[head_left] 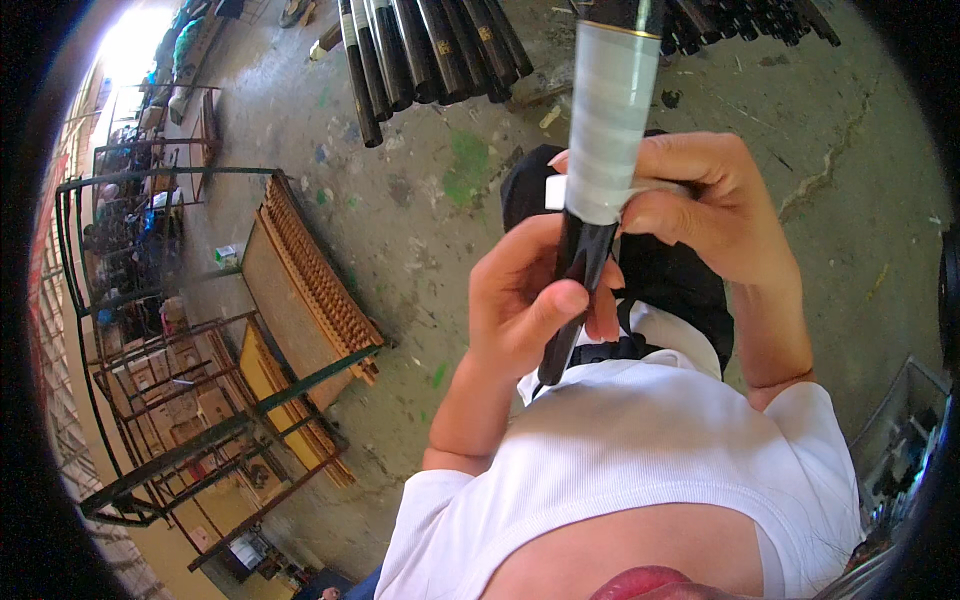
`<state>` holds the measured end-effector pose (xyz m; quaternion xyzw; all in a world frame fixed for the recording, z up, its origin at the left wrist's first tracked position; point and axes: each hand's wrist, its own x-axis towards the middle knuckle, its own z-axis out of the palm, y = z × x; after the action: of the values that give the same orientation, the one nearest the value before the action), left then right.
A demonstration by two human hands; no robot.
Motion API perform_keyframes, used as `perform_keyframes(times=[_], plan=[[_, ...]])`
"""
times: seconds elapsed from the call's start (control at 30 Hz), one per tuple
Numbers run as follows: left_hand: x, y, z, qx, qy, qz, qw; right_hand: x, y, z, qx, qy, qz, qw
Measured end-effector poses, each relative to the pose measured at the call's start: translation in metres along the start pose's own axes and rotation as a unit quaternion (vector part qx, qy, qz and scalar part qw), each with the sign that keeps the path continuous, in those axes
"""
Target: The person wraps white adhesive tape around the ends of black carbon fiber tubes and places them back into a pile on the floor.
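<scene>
Concrete floor; black rod (578, 270), clear-film-wrapped section.

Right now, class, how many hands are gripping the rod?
2: the left hand holds the black lower part of the rod; the right hand grips its pale wrapped section.

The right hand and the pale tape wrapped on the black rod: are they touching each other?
Touching. In the head view, the right hand presses its fingers against the lower edge of the pale tape wrap on the black rod, with no gap.
</scene>
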<state>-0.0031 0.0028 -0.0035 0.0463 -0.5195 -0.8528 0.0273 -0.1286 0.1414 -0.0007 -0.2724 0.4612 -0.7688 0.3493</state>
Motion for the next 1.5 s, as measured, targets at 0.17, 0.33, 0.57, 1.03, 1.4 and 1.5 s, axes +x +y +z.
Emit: perform_keyframes(times=[0.17,0.33,0.57,1.03,1.4,1.5], plan=[[-0.001,-0.011,-0.010,0.136,0.000,0.072,0.988,0.000,0.001,0.000,-0.154,0.061,-0.049,0.985],[0.004,-0.024,-0.003,0.270,0.169,0.181,0.930,-0.006,-0.008,-0.003,-0.175,0.064,-0.020,0.982],[0.007,-0.021,0.001,0.284,0.217,0.145,0.923,-0.020,-0.027,0.006,-0.150,0.106,0.075,0.980],[0.001,-0.011,-0.003,0.012,-0.061,0.047,0.997,-0.005,-0.006,0.003,-0.095,0.048,-0.035,0.994],[0.004,-0.005,-0.011,-0.031,-0.082,-0.072,0.994,-0.003,0.004,-0.024,-0.101,-0.031,-0.020,0.994],[0.002,-0.018,0.000,0.139,-0.007,0.110,0.984,-0.007,0.001,-0.011,-0.117,0.040,-0.051,0.991]])
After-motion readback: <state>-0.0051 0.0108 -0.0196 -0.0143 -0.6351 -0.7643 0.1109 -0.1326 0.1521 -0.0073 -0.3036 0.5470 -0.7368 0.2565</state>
